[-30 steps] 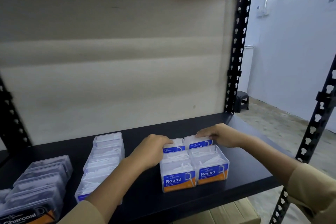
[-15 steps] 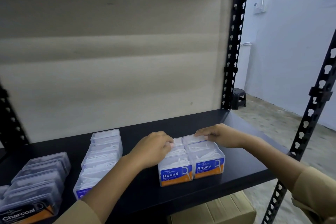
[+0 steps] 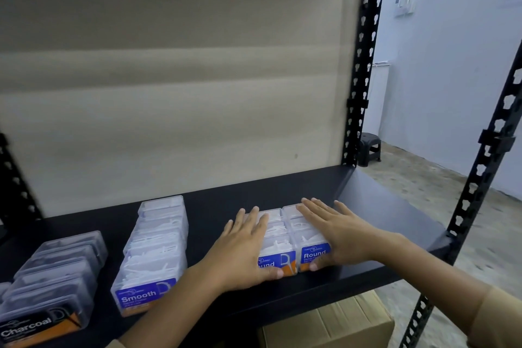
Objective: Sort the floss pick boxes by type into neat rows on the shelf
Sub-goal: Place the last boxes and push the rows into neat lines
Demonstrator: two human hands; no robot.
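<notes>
On my feed, at the far left, a row of smoke-tinted Charcoal boxes (image 3: 49,282) runs front to back on the black shelf (image 3: 375,200); the nearest one shows a black and orange label. Just to its right, with a gap between, stands a row of clear Smooth boxes (image 3: 155,248) full of white picks, a blue label facing me. Further right the Round boxes (image 3: 279,234) sit near the shelf's front edge in two rows that touch side by side, with clear lids and blue and orange labels.

The left hand (image 3: 243,246) lies flat on the left row and the right hand (image 3: 336,232) flat on the right row. The fingers (image 3: 255,219) are straight and released, grasping nothing, and each thumb rests against a front label.

Behind the shelf a tan cardboard backing (image 3: 183,79) shows a thin dark gap near its top. Black perforated uprights (image 3: 361,79) frame the right end. A cardboard carton (image 3: 333,322) sits below the shelf. Beyond, a dark stool (image 3: 370,148) stands on a speckled floor (image 3: 423,192) beside a pale wall (image 3: 452,79).
</notes>
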